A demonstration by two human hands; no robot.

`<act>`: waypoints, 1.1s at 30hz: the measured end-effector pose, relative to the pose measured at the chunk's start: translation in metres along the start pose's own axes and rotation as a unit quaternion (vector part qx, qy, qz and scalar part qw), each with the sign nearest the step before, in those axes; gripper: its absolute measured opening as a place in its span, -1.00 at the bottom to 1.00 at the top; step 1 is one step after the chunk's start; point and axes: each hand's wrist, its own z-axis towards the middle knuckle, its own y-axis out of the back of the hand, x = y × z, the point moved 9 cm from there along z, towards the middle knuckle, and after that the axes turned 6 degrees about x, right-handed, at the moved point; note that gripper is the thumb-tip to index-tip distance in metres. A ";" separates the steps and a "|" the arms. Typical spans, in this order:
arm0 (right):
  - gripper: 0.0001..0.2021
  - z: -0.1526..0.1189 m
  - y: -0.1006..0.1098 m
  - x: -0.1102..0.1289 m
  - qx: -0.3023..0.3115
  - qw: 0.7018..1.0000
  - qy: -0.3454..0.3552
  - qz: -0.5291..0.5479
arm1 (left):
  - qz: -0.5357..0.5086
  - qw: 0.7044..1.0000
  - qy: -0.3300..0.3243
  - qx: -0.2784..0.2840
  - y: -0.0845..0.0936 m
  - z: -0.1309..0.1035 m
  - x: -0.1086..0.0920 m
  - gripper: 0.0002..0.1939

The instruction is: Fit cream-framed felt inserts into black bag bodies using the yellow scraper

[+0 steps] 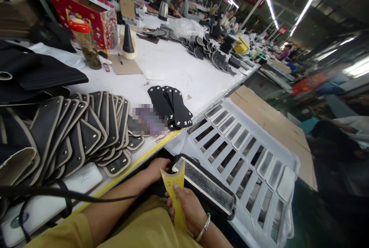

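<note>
My right hand [188, 206] is wrapped round a yellow curved piece [178, 202] with a concave top end, its thumb lying along the front. The yellow piece stands nearly upright against the left end of a long black-edged panel [209, 186] with a speckled grey strip and pale borders. My left hand [158, 167] is closed at the panel's left end, its fingertips partly hidden behind the end and the yellow piece. The panel slants down to the right, over the edge of a grey slotted rack [230, 181].
Black pieces with beige edging [86, 133] lie overlapped on the white table [161, 60], left. Black cut pieces [170, 106] lie near its yellow-taped edge. Pale-framed strips [227, 123] rest on the rack. A white power bank [54, 198] and black cable [72, 194] are near my left arm.
</note>
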 end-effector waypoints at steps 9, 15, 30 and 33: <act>-0.45 -0.002 0.003 -0.002 -0.008 0.999 -0.025 0.036 | -0.403 0.912 0.071 0.029 -0.019 -0.004 -0.018 -0.41; -0.46 0.000 0.000 -0.004 -0.009 0.998 -0.024 0.054 | -0.395 0.911 0.081 0.088 -0.030 -0.008 -0.016 -0.20; -0.42 0.008 -0.017 0.001 0.016 0.994 0.005 0.110 | -0.438 0.895 -0.036 0.072 -0.035 -0.019 -0.032 -0.10; -0.37 0.011 -0.017 -0.001 0.014 0.995 0.014 0.099 | -0.422 0.904 -0.032 0.054 -0.035 -0.020 -0.030 -0.12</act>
